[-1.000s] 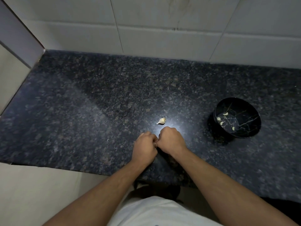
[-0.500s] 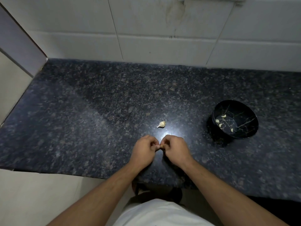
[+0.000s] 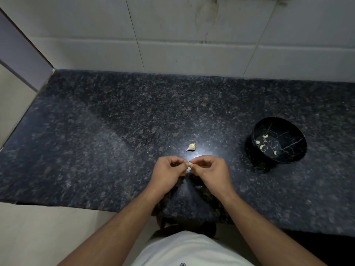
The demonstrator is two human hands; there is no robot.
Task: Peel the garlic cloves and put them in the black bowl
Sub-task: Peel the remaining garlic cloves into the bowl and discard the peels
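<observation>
A small garlic clove (image 3: 190, 164) is pinched between the fingertips of the left hand (image 3: 169, 170) and right hand (image 3: 210, 169), above a dark granite counter (image 3: 96, 150). Another clove (image 3: 191, 147) lies just beyond. The black bowl (image 3: 278, 140), holding peeled cloves (image 3: 261, 147), sits to the right.

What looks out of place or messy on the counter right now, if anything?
Nothing stands out. The garlic piece lies alone on the counter, peeled cloves sit inside the upright black bowl, and both hands pinch one clove.
</observation>
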